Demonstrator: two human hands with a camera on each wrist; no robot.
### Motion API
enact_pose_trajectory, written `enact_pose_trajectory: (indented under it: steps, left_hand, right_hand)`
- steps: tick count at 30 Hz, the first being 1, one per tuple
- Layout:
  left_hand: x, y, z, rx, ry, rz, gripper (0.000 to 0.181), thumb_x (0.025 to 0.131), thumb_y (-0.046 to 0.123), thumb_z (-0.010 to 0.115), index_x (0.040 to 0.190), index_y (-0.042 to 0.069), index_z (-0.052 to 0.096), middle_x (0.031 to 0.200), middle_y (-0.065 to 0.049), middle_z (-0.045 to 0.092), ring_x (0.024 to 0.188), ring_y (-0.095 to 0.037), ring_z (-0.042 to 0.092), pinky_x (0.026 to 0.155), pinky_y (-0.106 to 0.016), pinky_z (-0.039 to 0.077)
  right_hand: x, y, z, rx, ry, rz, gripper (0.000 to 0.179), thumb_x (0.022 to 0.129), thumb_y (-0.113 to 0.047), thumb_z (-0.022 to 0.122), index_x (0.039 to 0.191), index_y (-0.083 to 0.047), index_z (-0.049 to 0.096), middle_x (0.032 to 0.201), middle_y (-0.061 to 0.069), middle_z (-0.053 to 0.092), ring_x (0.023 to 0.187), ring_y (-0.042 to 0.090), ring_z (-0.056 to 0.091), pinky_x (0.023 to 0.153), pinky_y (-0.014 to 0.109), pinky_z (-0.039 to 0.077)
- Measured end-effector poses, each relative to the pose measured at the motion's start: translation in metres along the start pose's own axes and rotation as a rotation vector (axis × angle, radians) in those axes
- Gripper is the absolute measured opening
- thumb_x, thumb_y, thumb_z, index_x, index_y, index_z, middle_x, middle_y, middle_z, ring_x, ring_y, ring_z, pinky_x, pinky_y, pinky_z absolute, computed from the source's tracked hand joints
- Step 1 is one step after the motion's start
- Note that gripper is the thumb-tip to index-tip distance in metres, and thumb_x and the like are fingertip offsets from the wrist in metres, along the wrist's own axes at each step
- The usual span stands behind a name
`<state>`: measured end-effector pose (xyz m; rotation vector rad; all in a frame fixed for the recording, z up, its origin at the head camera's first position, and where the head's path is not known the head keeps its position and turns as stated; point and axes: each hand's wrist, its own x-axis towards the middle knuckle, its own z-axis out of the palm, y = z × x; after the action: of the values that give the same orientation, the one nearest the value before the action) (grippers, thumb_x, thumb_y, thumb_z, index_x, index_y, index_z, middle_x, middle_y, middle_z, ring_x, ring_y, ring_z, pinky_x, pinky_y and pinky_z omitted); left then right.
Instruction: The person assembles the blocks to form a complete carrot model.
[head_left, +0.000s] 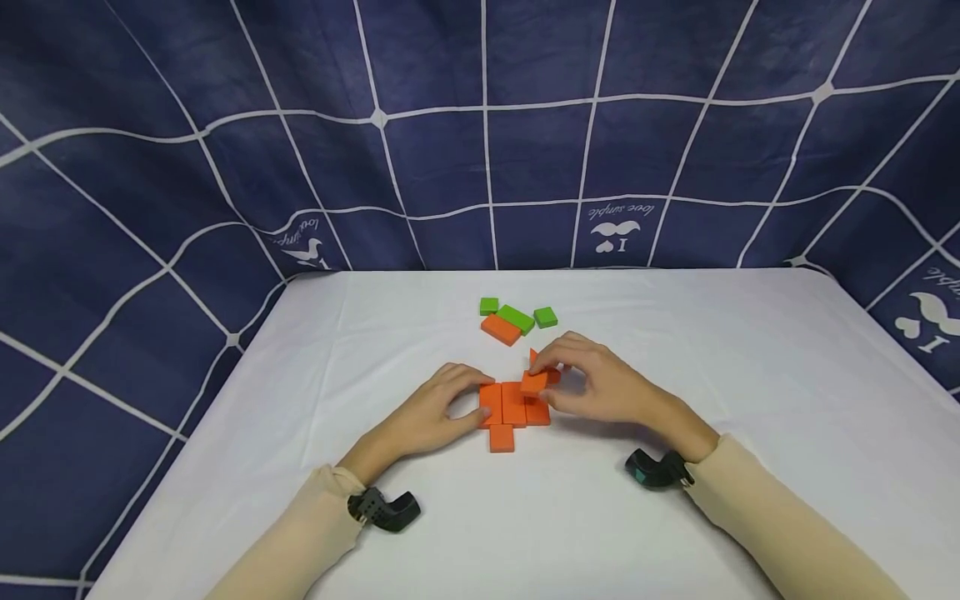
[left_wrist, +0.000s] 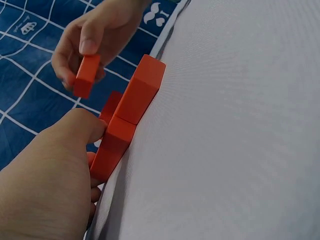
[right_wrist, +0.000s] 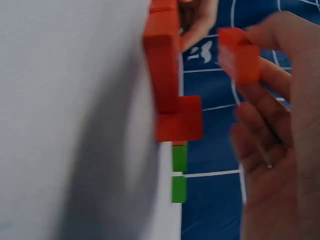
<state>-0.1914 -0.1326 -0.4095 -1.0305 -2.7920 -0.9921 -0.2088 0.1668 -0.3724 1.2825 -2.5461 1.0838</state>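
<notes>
Orange blocks lie side by side in a flat group [head_left: 513,405] on the white cloth, with a small orange block [head_left: 502,438] against its near edge. My left hand [head_left: 431,412] holds the leftmost block [head_left: 491,400], thumb at its near end and fingertips at its far end. Above the group's right side, my right hand [head_left: 600,379] pinches an orange block [left_wrist: 87,75] between thumb and fingers, clear of the others in the left wrist view. Behind that block an orange piece [head_left: 533,357] shows, partly hidden by the right hand.
Beyond the group lie a loose orange block [head_left: 501,329], a longer green block [head_left: 516,319] and two small green blocks, one left [head_left: 489,306] and one right [head_left: 546,317]. A white cloth [head_left: 375,333] covers the table; a blue checked curtain [head_left: 435,158] hangs behind.
</notes>
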Motion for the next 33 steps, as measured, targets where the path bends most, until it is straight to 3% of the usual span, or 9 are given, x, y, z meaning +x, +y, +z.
enact_pose_trajectory:
  steps: [7, 10, 22, 33]
  left_hand:
    - [0.0, -0.002, 0.0, 0.004, 0.014, 0.008, 0.041, 0.096, 0.034, 0.07, 0.136, 0.022, 0.064, 0.134, 0.008, 0.062, 0.131, -0.012, 0.051, 0.114, -0.042, 0.044]
    - [-0.001, -0.002, 0.0, 0.003, 0.014, 0.003, 0.041, 0.097, 0.035, 0.07, 0.136, 0.022, 0.064, 0.133, 0.009, 0.062, 0.13, -0.011, 0.051, 0.114, -0.042, 0.044]
    - [-0.002, -0.003, 0.004, -0.004, 0.011, -0.009, 0.04, 0.098, 0.037, 0.069, 0.136, 0.024, 0.064, 0.133, 0.012, 0.062, 0.13, -0.009, 0.05, 0.114, -0.04, 0.044]
    - [0.001, -0.002, 0.004, 0.005, 0.002, -0.008, 0.04, 0.098, 0.037, 0.068, 0.136, 0.025, 0.063, 0.134, 0.013, 0.061, 0.13, -0.008, 0.05, 0.114, -0.04, 0.044]
  right_hand:
    - [0.004, -0.017, -0.005, 0.078, -0.292, 0.046, 0.025, 0.088, -0.022, 0.08, 0.111, -0.028, 0.071, 0.099, -0.012, 0.067, 0.084, 0.011, 0.06, 0.073, 0.027, 0.051]
    - [0.004, -0.02, -0.004, 0.075, -0.364, 0.054, 0.022, 0.088, -0.026, 0.081, 0.108, -0.028, 0.072, 0.095, -0.009, 0.067, 0.08, 0.009, 0.06, 0.071, 0.024, 0.05]
    - [0.003, -0.025, 0.0, 0.038, -0.443, 0.054, 0.022, 0.085, -0.033, 0.086, 0.102, -0.027, 0.074, 0.091, -0.011, 0.066, 0.079, 0.006, 0.058, 0.069, 0.02, 0.049]
    - [0.002, -0.026, 0.003, -0.064, -0.412, 0.047, 0.019, 0.086, -0.032, 0.085, 0.102, -0.028, 0.075, 0.096, -0.017, 0.065, 0.087, 0.006, 0.058, 0.079, 0.023, 0.051]
